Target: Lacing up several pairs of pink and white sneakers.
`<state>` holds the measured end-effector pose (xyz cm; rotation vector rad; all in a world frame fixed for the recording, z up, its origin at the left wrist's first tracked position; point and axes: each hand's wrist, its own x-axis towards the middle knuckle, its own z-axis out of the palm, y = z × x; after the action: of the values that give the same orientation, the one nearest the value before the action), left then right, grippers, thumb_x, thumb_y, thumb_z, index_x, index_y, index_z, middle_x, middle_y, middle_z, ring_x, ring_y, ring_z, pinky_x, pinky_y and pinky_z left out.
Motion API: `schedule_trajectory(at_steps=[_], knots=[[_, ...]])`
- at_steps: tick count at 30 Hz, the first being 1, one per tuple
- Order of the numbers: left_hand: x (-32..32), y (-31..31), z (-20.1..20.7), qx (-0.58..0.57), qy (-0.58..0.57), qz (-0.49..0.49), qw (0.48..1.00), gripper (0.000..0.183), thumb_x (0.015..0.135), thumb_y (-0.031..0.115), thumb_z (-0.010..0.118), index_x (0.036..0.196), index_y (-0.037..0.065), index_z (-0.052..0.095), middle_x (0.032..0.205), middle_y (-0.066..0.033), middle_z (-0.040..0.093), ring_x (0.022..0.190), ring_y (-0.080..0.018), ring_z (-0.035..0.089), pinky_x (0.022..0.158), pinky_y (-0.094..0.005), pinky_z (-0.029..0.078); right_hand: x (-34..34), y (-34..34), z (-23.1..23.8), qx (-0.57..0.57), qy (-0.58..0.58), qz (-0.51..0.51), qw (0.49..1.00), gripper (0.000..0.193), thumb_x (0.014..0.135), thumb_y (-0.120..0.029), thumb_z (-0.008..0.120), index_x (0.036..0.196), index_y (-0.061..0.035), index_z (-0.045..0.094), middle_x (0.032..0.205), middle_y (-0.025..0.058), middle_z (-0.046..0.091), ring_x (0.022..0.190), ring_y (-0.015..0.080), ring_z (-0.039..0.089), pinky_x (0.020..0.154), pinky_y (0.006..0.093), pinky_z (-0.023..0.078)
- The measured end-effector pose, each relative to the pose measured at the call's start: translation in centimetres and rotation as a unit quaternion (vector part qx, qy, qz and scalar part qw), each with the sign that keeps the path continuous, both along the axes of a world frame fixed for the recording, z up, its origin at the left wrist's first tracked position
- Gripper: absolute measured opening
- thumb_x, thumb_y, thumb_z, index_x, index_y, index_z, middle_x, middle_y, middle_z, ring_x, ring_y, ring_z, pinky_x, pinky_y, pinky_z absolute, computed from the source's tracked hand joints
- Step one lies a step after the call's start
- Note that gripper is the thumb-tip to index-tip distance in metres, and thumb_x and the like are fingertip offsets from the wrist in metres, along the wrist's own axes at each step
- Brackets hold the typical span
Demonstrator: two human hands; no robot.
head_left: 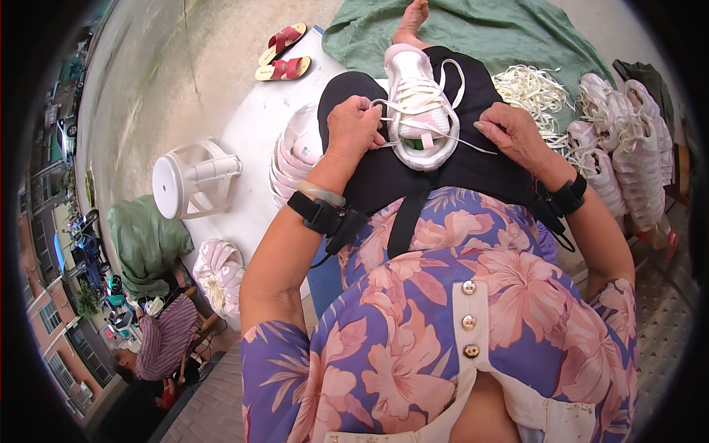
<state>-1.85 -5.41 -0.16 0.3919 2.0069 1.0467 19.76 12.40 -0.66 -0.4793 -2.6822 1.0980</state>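
A white and pale pink sneaker (419, 96) lies on my black-clad lap, toe pointing away and heel opening toward me. White shoelaces (422, 100) cross over its tongue. My left hand (354, 129) is closed at the shoe's left side, pinching a lace between thumb and fingers. To the right of the shoe, my right hand (513, 134) hovers with thumb and fingers drawn together; whether they hold anything is hidden. One loose lace end stretches from the shoe to just below that hand. Another lace loops up at the shoe's upper right.
Right of my lap are a heap of white laces (533, 100) and stacked pink-white sneakers (624, 148). Left are nested shoe parts (292, 159), a white plastic stool (196, 181) and a bundle (219, 275). Red sandals (284, 57) lie beyond. A person in stripes (168, 336) is at lower left.
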Motion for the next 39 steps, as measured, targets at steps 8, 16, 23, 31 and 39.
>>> schedule_trajectory(at_steps=[8,16,23,31,39], knots=[[-1.1,0.0,0.4,0.123,-0.178,-0.004,0.976,0.017,0.083,0.02,0.057,0.079,0.004,0.061,0.069,-0.0021,0.06,0.054,-0.0074,0.055,0.049,-0.0184,0.042,-2.4,-1.2,-1.0,-0.096,-0.03,-0.089,0.991,0.023,0.077,-0.024,0.059,0.07,-0.0024,0.061,0.06,0.0136,0.056,0.057,0.03,0.055,0.055,0.0374,0.043],[-0.7,0.4,-0.2,0.005,0.205,-0.07,0.976,0.036,0.084,0.035,0.058,0.072,0.001,0.063,0.064,-0.0043,0.058,0.057,-0.0126,0.054,0.054,-0.0248,0.043,-3.9,-1.3,-0.8,-0.091,-0.107,-0.08,0.987,0.031,0.071,-0.034,0.06,0.068,-0.0037,0.063,0.06,0.0117,0.059,0.059,0.028,0.058,0.056,0.0369,0.045],[3.6,3.0,1.7,0.174,0.512,-0.221,0.811,0.011,0.07,0.016,0.067,0.077,0.008,0.064,0.096,-0.0069,0.061,0.092,-0.0267,0.055,0.083,-0.0377,0.038,-3.7,-1.2,-1.2,-0.118,-0.089,-0.071,0.986,0.029,0.067,-0.032,0.064,0.067,-0.0035,0.059,0.062,0.0108,0.059,0.062,0.0288,0.059,0.057,0.0383,0.045],[5.6,3.9,-0.7,0.103,0.518,-0.285,0.8,0.013,0.065,0.016,0.064,0.076,0.009,0.064,0.102,-0.0061,0.058,0.103,-0.0256,0.05,0.09,-0.0453,0.029,-3.5,-2.0,-1.2,-0.053,-0.033,-0.031,0.998,0.024,0.072,-0.024,0.061,0.081,-0.0042,0.052,0.071,0.0134,0.057,0.073,0.0333,0.058,0.064,0.0421,0.045],[5.7,4.9,-2.4,0.092,0.514,-0.257,0.813,0.011,0.063,0.016,0.063,0.07,0.008,0.062,0.107,-0.0074,0.056,0.108,-0.0264,0.047,0.09,-0.0467,0.028,-4.0,-1.9,-2.7,-0.084,-0.009,-0.026,0.996,0.016,0.069,-0.018,0.056,0.075,-0.004,0.056,0.069,0.0158,0.058,0.071,0.0355,0.057,0.065,0.0423,0.045]])
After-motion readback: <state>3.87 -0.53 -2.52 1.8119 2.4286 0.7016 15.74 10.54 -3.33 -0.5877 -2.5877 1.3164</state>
